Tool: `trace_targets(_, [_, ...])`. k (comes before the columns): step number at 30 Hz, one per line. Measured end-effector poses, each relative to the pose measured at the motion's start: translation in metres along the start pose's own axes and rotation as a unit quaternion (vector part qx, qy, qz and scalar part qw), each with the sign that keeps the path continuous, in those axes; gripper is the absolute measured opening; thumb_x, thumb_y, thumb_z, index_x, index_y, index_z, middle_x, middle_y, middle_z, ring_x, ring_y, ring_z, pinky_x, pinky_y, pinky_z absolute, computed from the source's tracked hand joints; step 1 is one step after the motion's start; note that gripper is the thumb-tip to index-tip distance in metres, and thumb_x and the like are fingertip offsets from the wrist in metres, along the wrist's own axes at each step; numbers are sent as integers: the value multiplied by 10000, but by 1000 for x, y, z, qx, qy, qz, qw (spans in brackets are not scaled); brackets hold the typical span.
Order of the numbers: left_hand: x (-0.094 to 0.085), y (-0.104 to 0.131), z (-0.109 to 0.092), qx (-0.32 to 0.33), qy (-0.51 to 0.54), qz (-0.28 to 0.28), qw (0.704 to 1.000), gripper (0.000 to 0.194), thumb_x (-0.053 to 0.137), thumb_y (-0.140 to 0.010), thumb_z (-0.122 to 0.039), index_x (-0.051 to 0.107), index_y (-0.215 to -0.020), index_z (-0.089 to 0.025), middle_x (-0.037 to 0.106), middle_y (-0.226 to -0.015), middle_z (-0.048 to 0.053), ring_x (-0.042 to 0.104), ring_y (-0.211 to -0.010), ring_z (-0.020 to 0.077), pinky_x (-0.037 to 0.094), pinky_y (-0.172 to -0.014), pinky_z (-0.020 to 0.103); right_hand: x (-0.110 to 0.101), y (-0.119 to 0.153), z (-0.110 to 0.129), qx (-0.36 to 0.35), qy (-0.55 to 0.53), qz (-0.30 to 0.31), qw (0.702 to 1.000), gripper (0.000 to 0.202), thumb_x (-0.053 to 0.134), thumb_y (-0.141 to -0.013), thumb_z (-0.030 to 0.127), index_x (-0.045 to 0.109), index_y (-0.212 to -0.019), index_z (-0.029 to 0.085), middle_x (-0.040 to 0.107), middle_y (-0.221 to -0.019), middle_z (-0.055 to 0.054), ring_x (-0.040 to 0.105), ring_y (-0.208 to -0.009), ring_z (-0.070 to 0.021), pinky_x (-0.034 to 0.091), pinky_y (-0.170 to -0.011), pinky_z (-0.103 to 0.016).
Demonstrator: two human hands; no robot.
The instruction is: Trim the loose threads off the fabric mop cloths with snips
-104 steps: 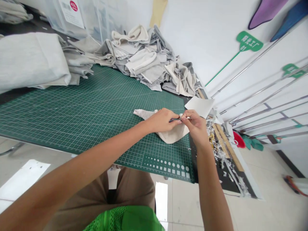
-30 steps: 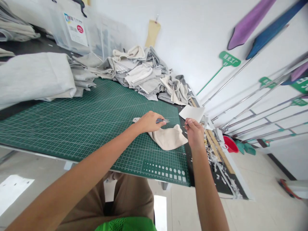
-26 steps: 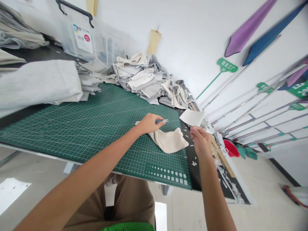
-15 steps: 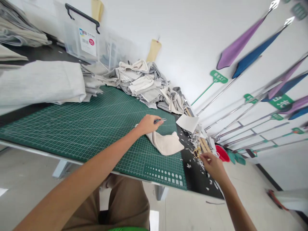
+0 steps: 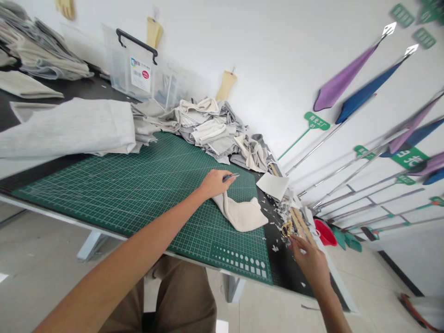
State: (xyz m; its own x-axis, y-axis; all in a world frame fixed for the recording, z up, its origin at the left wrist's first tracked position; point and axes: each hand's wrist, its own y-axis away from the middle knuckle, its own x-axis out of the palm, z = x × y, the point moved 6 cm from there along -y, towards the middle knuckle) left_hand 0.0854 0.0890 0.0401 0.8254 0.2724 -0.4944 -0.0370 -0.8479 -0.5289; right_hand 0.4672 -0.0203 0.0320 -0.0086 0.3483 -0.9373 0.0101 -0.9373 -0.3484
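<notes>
A cream fabric piece lies curved on the green cutting mat. My left hand rests at the fabric's upper left end, its fingers closed around a small pointed metal tool whose tip points right. Over the black strip at the right, my right hand has thumb and fingertips pinched at gold-handled scissors. Those scissors lie among white scraps, and their blades cannot be made out.
Crumpled grey and cream fabric pieces are heaped along the wall side. Folded cloth lies at left, before a clear plastic box. A white sheet and wooden strips are at right. A red basin is beyond the table.
The view has shifted, so the table sits slightly lower in it. My right hand stays at the gold scissors, and my left hand still holds the small tool by the fabric.
</notes>
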Motion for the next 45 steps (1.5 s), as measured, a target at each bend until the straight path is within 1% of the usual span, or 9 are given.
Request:
trace_targets(6, [0,1,-1,-7,-8,13,1000,349,508,-879,-436,713,-1029,-197,730,-857,49,643,-759,182,475,-730,279,-5,5,9,-40,-40,-21,998,359,455,-839,355,688,-1090,249,722,-1042,-79,699,-825,-295,554,-708,-431])
trace_targets(10, [0,2,-2,-6,-11,25,1000,341,506,-878,-445,717,-1020,-216,730,-847,38,644,-736,178,476,-708,274,-22,3,31,-38,-121,-80,989,297,522,-825,347,696,-1045,251,727,-1014,-67,695,-869,-288,548,-771,-411])
trace_targets(14, [3,2,-2,-5,-15,43,999,346,519,-867,-456,719,-1023,-221,732,-863,41,648,-767,183,471,-728,270,-29,-8,79,-69,-206,-47,975,235,574,-835,357,689,-1021,272,723,-997,-40,697,-828,-243,533,-797,-384])
trace_targets(19, [6,3,1,-7,-26,61,998,363,510,-868,-467,718,-1029,-216,733,-879,45,651,-785,189,469,-738,272,-23,-44,159,-172,-307,-26,936,197,601,-836,315,686,-991,228,696,-1010,-61,662,-810,-195,534,-752,-343])
trace_targets(22, [6,4,4,-8,-34,64,997,354,508,-871,-464,719,-1024,-225,735,-885,46,656,-794,198,472,-743,283,-7,-69,202,-254,-291,5,922,154,638,-807,267,708,-936,221,693,-952,-62,630,-871,-207,505,-803,-360])
trace_targets(25, [6,4,8,-15,-43,64,997,345,514,-869,-463,723,-1013,-230,738,-883,50,663,-803,211,477,-750,295,16,-83,228,-305,-263,78,912,113,676,-769,226,725,-870,221,686,-879,-48,619,-864,-209,483,-808,-359])
trace_targets(28, [7,4,12,-26,-51,67,996,352,531,-858,-472,718,-1031,-228,739,-878,57,667,-809,222,481,-741,298,32,-86,232,-304,-268,110,908,128,673,-768,214,724,-885,222,673,-854,-40,616,-832,-197,477,-779,-341])
trace_targets(31, [9,2,16,-32,-56,74,995,361,532,-857,-479,714,-1041,-227,738,-883,56,664,-821,226,482,-747,302,38,-83,228,-288,-293,102,906,133,646,-795,219,719,-906,222,668,-858,-42,614,-820,-191,474,-776,-335])
trace_targets(45, [13,1,12,-15,-60,77,995,341,509,-876,-464,715,-1023,-236,730,-836,39,645,-742,191,462,-705,285,38,-73,217,-267,-301,56,914,117,556,-847,178,658,-803,214,680,-810,-46,589,-806,-211,461,-763,-358])
